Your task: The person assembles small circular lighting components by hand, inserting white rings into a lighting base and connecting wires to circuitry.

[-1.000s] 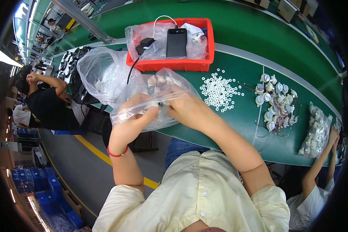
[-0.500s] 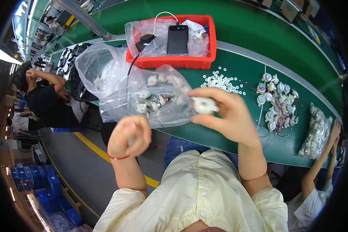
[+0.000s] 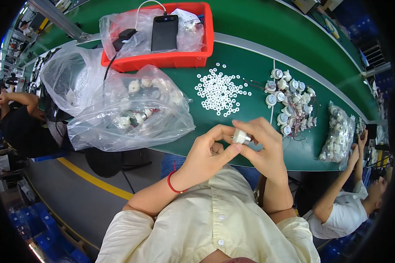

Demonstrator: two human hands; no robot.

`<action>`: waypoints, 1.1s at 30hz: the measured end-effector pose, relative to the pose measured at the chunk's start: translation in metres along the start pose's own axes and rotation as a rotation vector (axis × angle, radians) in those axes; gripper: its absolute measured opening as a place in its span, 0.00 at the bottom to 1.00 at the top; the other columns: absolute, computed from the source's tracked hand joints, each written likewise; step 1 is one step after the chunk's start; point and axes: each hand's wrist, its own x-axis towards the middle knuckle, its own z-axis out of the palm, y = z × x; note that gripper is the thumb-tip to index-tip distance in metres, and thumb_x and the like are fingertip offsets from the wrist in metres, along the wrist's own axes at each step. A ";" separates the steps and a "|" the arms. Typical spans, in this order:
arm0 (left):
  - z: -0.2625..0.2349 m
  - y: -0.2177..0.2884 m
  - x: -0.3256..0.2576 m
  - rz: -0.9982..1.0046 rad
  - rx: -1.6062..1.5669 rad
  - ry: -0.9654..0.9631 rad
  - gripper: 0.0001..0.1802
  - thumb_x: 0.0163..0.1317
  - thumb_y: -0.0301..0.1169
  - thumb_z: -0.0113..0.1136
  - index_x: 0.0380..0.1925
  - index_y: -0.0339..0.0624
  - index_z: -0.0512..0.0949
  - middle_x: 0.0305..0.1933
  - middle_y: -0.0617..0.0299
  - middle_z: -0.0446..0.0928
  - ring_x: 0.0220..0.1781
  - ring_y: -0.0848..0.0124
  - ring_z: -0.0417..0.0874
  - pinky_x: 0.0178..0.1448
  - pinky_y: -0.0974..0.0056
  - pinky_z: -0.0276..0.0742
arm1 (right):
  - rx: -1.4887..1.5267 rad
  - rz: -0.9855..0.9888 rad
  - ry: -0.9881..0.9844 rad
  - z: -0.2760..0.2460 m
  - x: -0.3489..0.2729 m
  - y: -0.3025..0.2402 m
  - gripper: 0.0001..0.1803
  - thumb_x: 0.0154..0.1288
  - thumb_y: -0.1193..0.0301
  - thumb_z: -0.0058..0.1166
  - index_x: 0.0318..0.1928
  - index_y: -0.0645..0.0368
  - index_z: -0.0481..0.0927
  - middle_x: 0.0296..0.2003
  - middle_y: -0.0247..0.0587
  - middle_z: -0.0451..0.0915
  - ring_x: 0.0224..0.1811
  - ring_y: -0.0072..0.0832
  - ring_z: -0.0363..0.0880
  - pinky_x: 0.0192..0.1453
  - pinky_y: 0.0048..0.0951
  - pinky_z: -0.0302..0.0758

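Observation:
In front of my chest, near the table's front edge, both hands meet at a small motor with a white plastic housing and a metal body. My left hand has its thumb and fingers closed against the white end. On the metal side, my right hand grips it between thumb and fingers. Whether anything else is inside the curled left fingers is hidden. Beyond the hands, many small white washers lie spread on the green table. To the right is a cluster of similar motors with thin wires.
A clear plastic bag with motors lies left, beside another clear bag. Behind them stands a red bin with a black power bank. A filled bag lies at right, near a co-worker's hands. Another person sits far left.
My left hand has moved right, from near the bag to the motor held in my right hand. The two hands now come together on it. My view has shifted toward the right.

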 end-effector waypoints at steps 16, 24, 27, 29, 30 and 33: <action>0.007 -0.049 0.023 0.140 0.258 -0.097 0.12 0.71 0.33 0.54 0.48 0.37 0.74 0.26 0.62 0.80 0.20 0.77 0.77 0.26 0.69 0.70 | 0.246 0.355 0.497 0.051 -0.019 0.050 0.06 0.76 0.71 0.40 0.46 0.60 0.67 0.32 0.34 0.72 0.29 0.17 0.67 0.33 0.23 0.67; 0.009 -0.051 0.034 0.205 0.453 -0.059 0.11 0.70 0.34 0.53 0.37 0.37 0.79 0.23 0.56 0.81 0.23 0.62 0.83 0.29 0.60 0.76 | 0.141 0.418 0.441 0.042 0.000 0.082 0.10 0.78 0.68 0.44 0.36 0.58 0.69 0.23 0.27 0.66 0.21 0.12 0.58 0.23 0.19 0.56; 0.011 -0.058 0.041 0.255 0.505 0.006 0.12 0.70 0.34 0.52 0.35 0.38 0.79 0.26 0.51 0.82 0.26 0.54 0.83 0.30 0.54 0.76 | -0.206 0.405 0.318 0.035 0.017 0.077 0.09 0.73 0.71 0.50 0.35 0.62 0.69 0.23 0.40 0.74 0.20 0.25 0.72 0.22 0.29 0.64; 0.012 -0.060 0.043 0.298 0.526 0.051 0.12 0.70 0.35 0.52 0.33 0.38 0.78 0.25 0.49 0.81 0.26 0.50 0.82 0.29 0.50 0.76 | -0.404 0.364 0.275 0.030 0.018 0.083 0.08 0.72 0.71 0.51 0.36 0.62 0.70 0.23 0.43 0.74 0.21 0.34 0.74 0.23 0.34 0.67; 0.012 -0.061 0.042 0.313 0.552 0.058 0.12 0.69 0.34 0.52 0.33 0.38 0.78 0.25 0.49 0.81 0.26 0.51 0.82 0.29 0.50 0.76 | -0.596 0.317 0.235 0.028 0.018 0.085 0.08 0.71 0.71 0.53 0.37 0.62 0.70 0.23 0.46 0.75 0.22 0.42 0.76 0.24 0.38 0.70; 0.012 -0.061 0.042 0.303 0.595 0.053 0.11 0.68 0.33 0.53 0.34 0.38 0.79 0.28 0.51 0.82 0.26 0.52 0.83 0.30 0.52 0.77 | -0.740 0.256 0.167 0.030 0.014 0.083 0.10 0.70 0.69 0.55 0.42 0.62 0.70 0.26 0.49 0.76 0.25 0.52 0.76 0.29 0.45 0.73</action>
